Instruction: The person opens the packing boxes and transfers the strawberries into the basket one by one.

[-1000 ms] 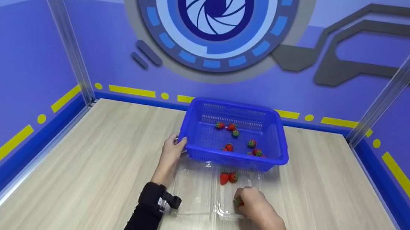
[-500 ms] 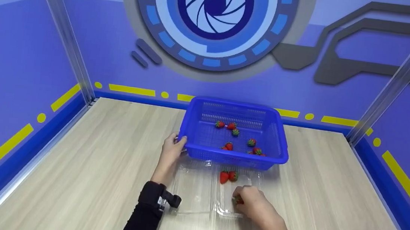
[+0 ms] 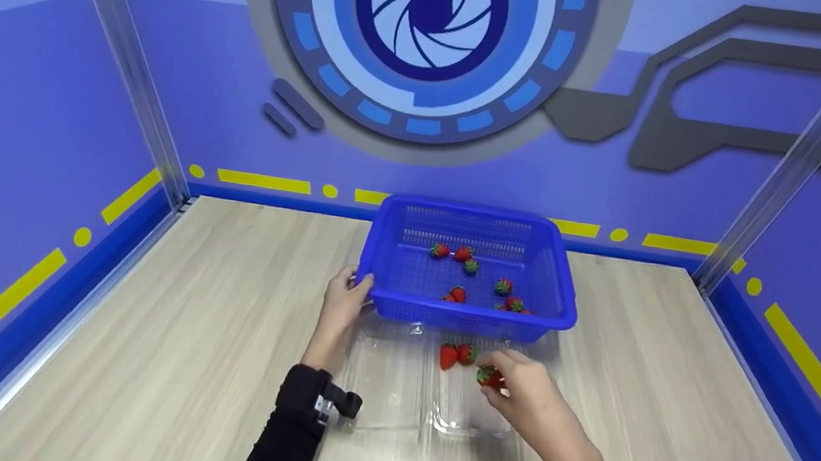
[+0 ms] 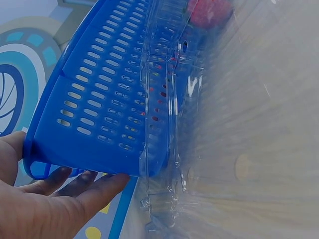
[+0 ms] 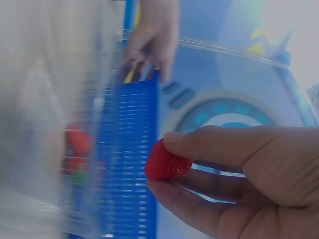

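Note:
My right hand (image 3: 534, 397) pinches a red strawberry (image 5: 167, 162) between thumb and fingertips, over the right half of a clear plastic clamshell box (image 3: 464, 420). Two other strawberries (image 3: 449, 355) lie side by side at the far end of that half. Behind the box stands a blue slotted basket (image 3: 463, 312), its floor dotted with several strawberries (image 3: 503, 286). At the basket's left front corner, my left hand (image 3: 344, 305) grips the rim, thumb on top and fingers underneath, as the left wrist view shows.
The clamshell's left half (image 3: 388, 383) lies flat on the wooden table (image 3: 235, 334), unfolded beside the other half. A blue printed wall (image 3: 190, 89) rises right behind the basket, and side panels with metal posts (image 3: 132, 68) flank the table.
My right hand has lifted and turned, moving slightly away from me and to the right, so the strawberry in its fingers shows more. The left hand and basket stay put.

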A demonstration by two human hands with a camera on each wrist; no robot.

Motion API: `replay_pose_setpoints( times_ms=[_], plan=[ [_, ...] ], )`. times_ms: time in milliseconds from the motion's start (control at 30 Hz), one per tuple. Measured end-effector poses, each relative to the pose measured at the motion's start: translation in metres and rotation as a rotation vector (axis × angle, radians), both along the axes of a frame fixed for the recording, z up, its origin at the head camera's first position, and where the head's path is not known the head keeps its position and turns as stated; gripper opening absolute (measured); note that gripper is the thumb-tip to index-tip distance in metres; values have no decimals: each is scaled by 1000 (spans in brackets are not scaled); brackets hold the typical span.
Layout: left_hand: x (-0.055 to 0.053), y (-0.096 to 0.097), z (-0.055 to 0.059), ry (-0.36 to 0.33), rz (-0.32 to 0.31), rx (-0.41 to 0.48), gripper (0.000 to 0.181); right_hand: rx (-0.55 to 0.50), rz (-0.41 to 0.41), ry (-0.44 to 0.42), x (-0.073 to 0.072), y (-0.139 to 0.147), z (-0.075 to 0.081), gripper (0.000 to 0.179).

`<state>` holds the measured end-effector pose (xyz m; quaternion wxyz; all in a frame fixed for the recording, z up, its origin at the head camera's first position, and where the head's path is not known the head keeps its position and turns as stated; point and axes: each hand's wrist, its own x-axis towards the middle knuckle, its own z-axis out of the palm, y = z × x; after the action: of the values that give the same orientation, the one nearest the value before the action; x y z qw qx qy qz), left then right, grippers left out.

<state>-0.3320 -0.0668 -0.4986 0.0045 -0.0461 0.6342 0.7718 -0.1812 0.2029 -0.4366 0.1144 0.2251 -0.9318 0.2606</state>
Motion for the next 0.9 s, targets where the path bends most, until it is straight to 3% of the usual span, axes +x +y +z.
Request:
replay_pose_setpoints(
  times_ms=[200, 500, 733, 900],
  plan=[
    [-1, 0, -1, -5, 3, -21, 37, 0, -26, 7, 11, -1, 16, 28],
    [-1, -1, -1, 14, 6, -43, 36, 1, -1, 42, 13, 1, 20, 28],
    [-1, -1, -1, 22, -1, -28, 36, -15, 8, 10, 7, 0, 20, 26],
    [-2, -1, -1, 14, -2, -36, 35, -9, -25, 12, -9, 0, 27, 24]
  ],
)
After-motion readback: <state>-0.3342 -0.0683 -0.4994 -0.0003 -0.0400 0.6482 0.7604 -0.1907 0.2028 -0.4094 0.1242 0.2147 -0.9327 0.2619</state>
